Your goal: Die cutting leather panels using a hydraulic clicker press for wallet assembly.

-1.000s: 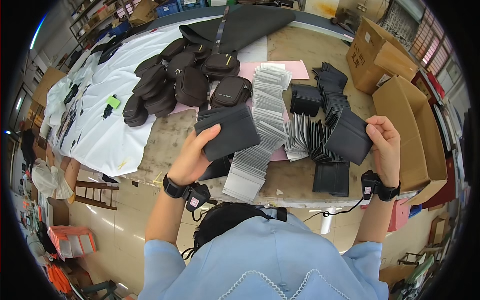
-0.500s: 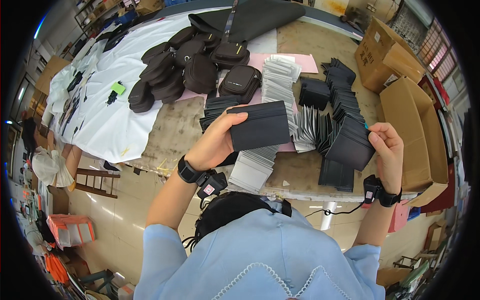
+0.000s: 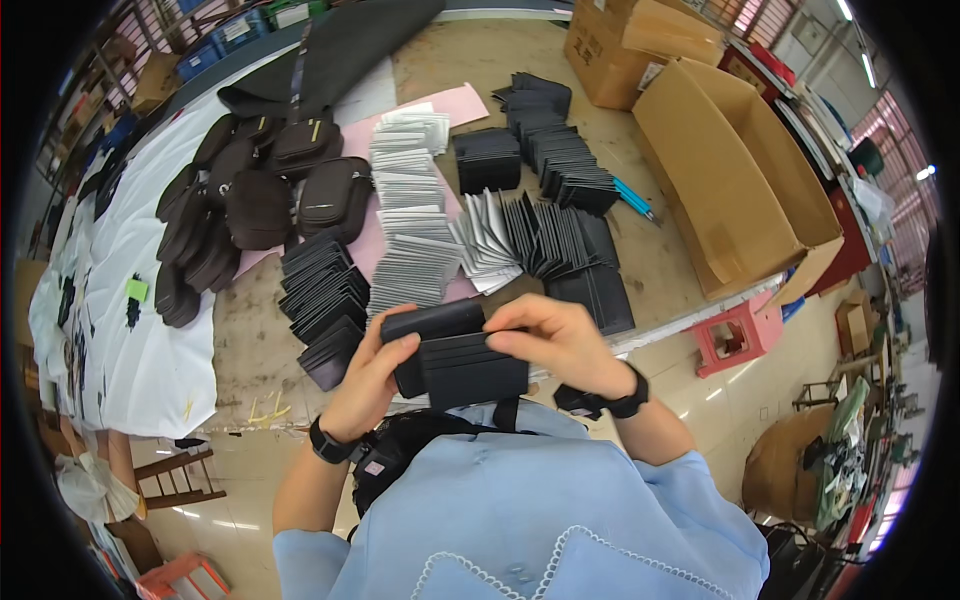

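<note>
Just above the table's near edge, my left hand (image 3: pixel 368 378) is closed on a black wallet piece (image 3: pixel 432 320), thumb over its front. My right hand (image 3: pixel 556 342) pinches the top right corner of a black card-slot panel (image 3: pixel 475 375) with several stepped slots. The panel overlaps the lower right of the wallet piece, and whether it is tucked inside I cannot tell. Beyond my hands lie a row of white-faced pieces (image 3: pixel 410 265) and, left of it, a fanned stack of black pieces (image 3: pixel 322 290). More black card-slot panels (image 3: pixel 590 285) lie beyond my right hand.
Dark zip pouches (image 3: pixel 258 208) are piled at the left on white cloth (image 3: pixel 110 330). Two cardboard boxes, one closed (image 3: pixel 610 55) and one open (image 3: pixel 690 170), stand at the right. Blue pens (image 3: pixel 635 198) lie near the open one. A pink stool (image 3: pixel 738 335) stands below the edge.
My right hand has brought the card-slot panel leftward from the right-hand stacks to the wallet piece. My left hand has lowered its piece toward me. The view has shifted right.
</note>
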Available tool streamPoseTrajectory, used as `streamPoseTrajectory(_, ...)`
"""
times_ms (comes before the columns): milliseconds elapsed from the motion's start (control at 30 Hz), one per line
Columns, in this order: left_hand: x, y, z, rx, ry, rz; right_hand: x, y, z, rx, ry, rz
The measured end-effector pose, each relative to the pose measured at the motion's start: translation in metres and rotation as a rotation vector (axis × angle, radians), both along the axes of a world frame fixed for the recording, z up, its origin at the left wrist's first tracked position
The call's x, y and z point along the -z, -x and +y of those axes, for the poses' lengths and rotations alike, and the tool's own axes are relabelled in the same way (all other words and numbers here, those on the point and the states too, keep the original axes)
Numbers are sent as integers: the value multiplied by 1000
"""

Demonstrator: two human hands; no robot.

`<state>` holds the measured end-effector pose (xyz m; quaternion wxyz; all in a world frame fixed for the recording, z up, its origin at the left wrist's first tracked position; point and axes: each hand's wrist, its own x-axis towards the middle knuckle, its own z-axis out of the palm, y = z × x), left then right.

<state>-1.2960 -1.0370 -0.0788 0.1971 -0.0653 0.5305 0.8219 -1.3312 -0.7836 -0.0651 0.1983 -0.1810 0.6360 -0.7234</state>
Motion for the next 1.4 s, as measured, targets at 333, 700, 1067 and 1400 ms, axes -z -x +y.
streamPoseTrajectory(333,21,-1,39,178,150,133,39,-22,7,269,-487,754)
streamPoseTrajectory(700,40,13,61,371,522,460,53,-19,36,-17,-575,371)
streamPoseTrajectory(1067,9,1,6,96,643,483,38,7,62,517,-597,348)
streamPoseTrajectory(1400,32,-29,-60,-349,1206,610,28,32,48,116,-847,565)
